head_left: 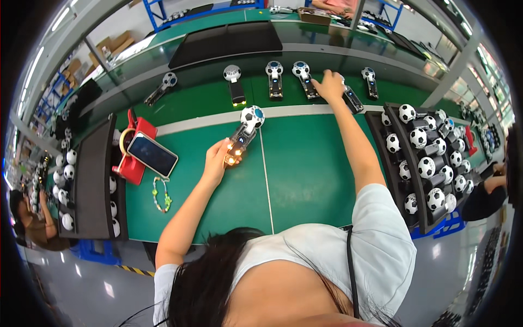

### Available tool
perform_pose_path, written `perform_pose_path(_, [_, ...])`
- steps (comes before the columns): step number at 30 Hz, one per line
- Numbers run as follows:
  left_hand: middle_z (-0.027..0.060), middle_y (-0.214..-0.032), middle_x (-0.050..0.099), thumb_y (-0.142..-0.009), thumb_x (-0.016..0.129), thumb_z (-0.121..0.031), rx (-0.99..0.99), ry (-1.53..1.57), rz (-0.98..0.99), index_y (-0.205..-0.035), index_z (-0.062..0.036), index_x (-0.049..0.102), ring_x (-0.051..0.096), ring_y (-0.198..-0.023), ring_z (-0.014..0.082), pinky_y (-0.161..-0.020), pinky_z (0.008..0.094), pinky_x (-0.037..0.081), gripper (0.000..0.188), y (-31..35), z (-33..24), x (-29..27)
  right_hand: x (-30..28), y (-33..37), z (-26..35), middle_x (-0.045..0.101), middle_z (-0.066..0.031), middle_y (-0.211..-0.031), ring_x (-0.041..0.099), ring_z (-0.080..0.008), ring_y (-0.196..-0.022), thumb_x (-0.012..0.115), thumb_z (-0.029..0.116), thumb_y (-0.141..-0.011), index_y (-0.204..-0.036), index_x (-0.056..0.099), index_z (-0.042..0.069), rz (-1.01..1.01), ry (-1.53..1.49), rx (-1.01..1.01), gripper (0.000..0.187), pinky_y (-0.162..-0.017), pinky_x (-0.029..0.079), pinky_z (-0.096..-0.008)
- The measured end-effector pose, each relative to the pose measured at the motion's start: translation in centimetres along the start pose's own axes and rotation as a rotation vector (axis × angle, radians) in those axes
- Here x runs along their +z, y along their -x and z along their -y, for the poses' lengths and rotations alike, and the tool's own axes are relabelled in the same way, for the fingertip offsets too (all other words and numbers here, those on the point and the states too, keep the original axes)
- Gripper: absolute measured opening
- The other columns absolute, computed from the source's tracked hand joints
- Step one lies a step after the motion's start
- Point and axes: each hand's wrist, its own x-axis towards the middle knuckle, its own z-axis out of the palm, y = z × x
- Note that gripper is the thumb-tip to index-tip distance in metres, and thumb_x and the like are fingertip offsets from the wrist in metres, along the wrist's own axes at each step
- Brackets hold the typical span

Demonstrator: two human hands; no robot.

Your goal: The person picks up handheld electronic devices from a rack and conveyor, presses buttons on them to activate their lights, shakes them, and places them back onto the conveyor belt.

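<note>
One lit football-headed device (246, 128), green bench (310, 180).
Left hand (217, 159) grips its handle (240, 141); right hand (330, 87) beside similar far device (353, 100), grasp unclear.

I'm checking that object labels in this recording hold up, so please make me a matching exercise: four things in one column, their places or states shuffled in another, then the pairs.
Column one
1. Phone
2. Beaded bracelet
3. Left hand
4. Right hand

Column two
A. At the far row of ball-headed devices
B. Lying in a loop on the green table
C. Holding a device with glowing orange lights
D. Dark-screened, beside a red object

Right pairs: 1-D, 2-B, 3-C, 4-A
</note>
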Motion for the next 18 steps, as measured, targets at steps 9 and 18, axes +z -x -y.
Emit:
perform_pose_path(9, [0.0199, -0.117, 0.059, -0.097, 0.048, -0.031, -0.149, 0.295, 0.155, -0.123, 0.0038, 0.045, 0.062, -0.095, 0.021, -0.086, 0.0326, 0.051, 0.043, -1.7, -0.5, -0.4, -1.1, 2.3, -13.4, 0.062, -0.0223, -0.106, 0.061, -0.0414, -0.099, 0.068, 0.031, -0.08, -0.132, 0.046, 0.024, 0.137, -0.169, 0.053, 0.057, -0.082, 0.049, -0.0488])
perform_pose_path(18, [0.0229, -0.123, 0.054, -0.09, 0.061, -0.02, -0.1, 0.149, 0.254, -0.129, 0.0019, 0.031, 0.059, -0.11, 0.0321, -0.094, 0.0416, 0.049, 0.054, -1.6, -0.6, -0.3, -0.9, -0.4, 5.0, 0.061, -0.02, -0.105, 0.056, -0.0368, -0.103, 0.067, 0.029, -0.08, -0.107, 0.062, 0.004, -0.111, -0.4, -0.542, 0.037, -0.088, 0.046, -0.0436])
